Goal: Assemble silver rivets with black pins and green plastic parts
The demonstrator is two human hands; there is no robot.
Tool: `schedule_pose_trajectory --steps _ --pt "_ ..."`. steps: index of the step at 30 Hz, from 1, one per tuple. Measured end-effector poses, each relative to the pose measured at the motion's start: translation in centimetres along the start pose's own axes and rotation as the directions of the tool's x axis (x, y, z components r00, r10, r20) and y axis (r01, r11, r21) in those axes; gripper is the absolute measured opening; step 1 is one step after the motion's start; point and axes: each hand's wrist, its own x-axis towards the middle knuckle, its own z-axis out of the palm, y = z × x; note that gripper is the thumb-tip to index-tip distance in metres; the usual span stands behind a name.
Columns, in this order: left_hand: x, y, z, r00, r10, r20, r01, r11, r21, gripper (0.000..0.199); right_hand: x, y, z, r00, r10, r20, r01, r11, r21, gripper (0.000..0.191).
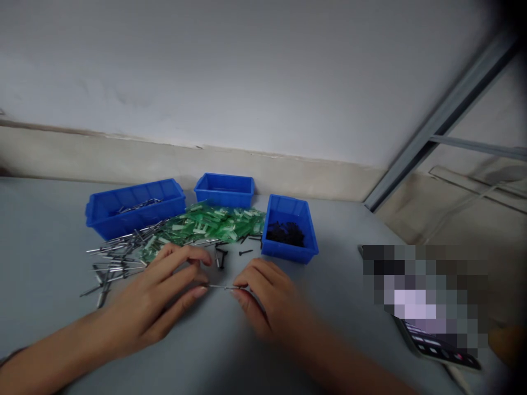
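Observation:
A thin metal rod (222,287) spans the gap between my two hands, low over the grey table. My left hand (168,288) pinches its left end between thumb and fingers, with the upper fingers curled above. At the other end, the fingertips of my right hand (265,291) are closed on the rod. Just beyond them lie a few black screws (221,256). A heap of green plastic pieces (218,222) spreads behind my hands, and many loose metal rods (119,266) lie beside my left hand.
Along the back stand a long blue bin (135,211) with metal rods, a small blue bin (224,189), and a blue bin (290,252) holding black screws. A phone (444,356), partly pixelated, lies at the right. A metal frame (436,129) rises at the back right.

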Motion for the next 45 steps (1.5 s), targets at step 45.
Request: schedule_pose_trajectory --steps 45 --pt "-0.03 0.08 0.1 0.999 0.029 -0.037 -0.031 0.998 -0.046 0.013 0.17 -0.02 -0.3 0.999 0.021 0.038 -0.02 0.999 -0.032 0.023"
